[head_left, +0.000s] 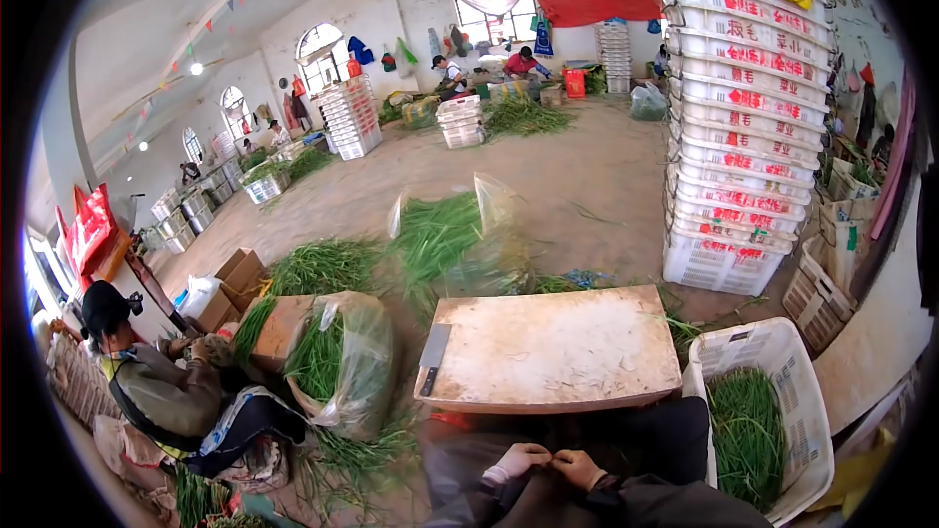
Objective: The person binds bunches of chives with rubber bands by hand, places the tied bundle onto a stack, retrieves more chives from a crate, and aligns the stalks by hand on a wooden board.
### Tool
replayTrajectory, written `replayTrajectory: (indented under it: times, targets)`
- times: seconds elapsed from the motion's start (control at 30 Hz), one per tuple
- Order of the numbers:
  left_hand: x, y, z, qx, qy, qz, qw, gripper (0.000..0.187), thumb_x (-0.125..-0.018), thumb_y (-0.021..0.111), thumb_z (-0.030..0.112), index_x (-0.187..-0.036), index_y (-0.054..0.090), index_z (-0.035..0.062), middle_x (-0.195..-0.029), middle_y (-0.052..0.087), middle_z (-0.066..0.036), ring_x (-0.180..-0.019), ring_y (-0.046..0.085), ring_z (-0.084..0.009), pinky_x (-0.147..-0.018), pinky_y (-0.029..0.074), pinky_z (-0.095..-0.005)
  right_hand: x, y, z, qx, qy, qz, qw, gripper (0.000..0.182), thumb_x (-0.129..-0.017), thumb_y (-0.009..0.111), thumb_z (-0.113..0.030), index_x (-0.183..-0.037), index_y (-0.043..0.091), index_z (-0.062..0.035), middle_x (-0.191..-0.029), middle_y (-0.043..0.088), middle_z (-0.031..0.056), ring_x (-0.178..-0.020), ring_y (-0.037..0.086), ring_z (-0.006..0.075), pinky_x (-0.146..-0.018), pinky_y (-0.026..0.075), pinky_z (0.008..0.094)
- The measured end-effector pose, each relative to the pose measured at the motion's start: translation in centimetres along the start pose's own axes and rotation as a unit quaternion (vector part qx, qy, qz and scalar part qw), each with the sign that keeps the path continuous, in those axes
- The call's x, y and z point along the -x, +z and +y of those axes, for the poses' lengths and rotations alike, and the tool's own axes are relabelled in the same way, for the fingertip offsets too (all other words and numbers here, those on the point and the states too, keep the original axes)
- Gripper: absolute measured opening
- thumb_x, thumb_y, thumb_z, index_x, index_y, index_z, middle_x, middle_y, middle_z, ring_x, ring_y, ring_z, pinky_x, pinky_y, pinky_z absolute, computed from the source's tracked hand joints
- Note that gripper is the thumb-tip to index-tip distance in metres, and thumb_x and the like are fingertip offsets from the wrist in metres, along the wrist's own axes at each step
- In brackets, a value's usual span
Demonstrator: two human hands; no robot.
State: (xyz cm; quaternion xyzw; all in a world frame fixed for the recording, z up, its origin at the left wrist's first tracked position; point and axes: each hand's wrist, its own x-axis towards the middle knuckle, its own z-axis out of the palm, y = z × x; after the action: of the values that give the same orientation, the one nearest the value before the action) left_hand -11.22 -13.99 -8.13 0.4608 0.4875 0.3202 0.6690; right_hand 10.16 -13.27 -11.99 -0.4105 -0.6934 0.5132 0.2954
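Observation:
My left hand [518,461] and my right hand [579,469] meet over my lap, fingertips pressed together. Both have curled fingers, and anything pinched between them is too small to make out. Just ahead of them stands a low table with a worn, pale board top [562,347]. A knife with a broad blade and dark handle [433,360] lies along the board's left edge, apart from my hands. To my right, a white plastic crate [814,430] holds long green stalks [745,435], probably garlic chives or scallions.
A tall stack of white crates [743,127] rises at the right. Beyond the table is a clear plastic bag [499,244] of greens. Another bag [367,362] stands at left, near a seated co-worker [166,381]. Cardboard boxes [240,279] and loose greens [323,267] lie behind it.

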Motion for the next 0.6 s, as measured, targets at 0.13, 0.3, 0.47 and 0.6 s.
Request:
replayTrajectory:
  times: [0.13,0.3,0.47,0.6]
  targets:
    - [0.0,0.1,0.2,-0.041,-0.031,-0.019,0.999,0.023,-0.096,0.073,0.025,-0.101,0.077,0.0025,-0.081,0.071,-0.002,-0.075,0.062,-0.0103,-0.070,0.049,-0.0258,0.5,0.3,0.0,-0.004,0.009,-0.010,1.000,0.027,-0.095,0.067,-0.030,-0.101,0.073,-0.0039,-0.096,0.072,0.0212,-0.092,0.070,0.0385,-0.079,0.055,0.0420]
    - [-0.2,0.8,1.0,-0.086,-0.037,-0.026,0.995,0.026,-0.095,0.074,0.025,-0.102,0.077,0.0004,-0.085,0.073,-0.005,-0.079,0.064,-0.0132,-0.074,0.051,-0.0276,0.9,-0.4,-1.2,0.062,-0.026,-0.004,0.998,0.028,-0.096,0.066,-0.030,-0.102,0.072,-0.0040,-0.097,0.071,0.0218,-0.093,0.070,0.0396,-0.079,0.055,0.0425]
    - [0.2,1.4,2.3,-0.151,-0.041,-0.005,0.988,0.029,-0.094,0.072,0.029,-0.103,0.079,0.0028,-0.082,0.073,-0.004,-0.075,0.065,-0.0115,-0.068,0.051,-0.0264,1.6,-1.6,-2.9,0.062,-0.016,-0.002,0.998,0.030,-0.097,0.063,-0.033,-0.102,0.071,-0.0046,-0.098,0.072,0.0214,-0.094,0.070,0.0390,-0.081,0.054,0.0444]
    - [-0.9,0.0,-0.4,-0.135,-0.022,0.009,0.991,0.028,-0.092,0.072,0.024,-0.098,0.077,-0.0024,-0.081,0.073,-0.006,-0.076,0.064,-0.0130,-0.070,0.050,-0.0279,1.3,-1.1,-2.2,0.036,-0.018,-0.004,0.999,0.029,-0.095,0.062,-0.030,-0.105,0.072,-0.0044,-0.100,0.072,0.0216,-0.095,0.069,0.0398,-0.082,0.054,0.0454]
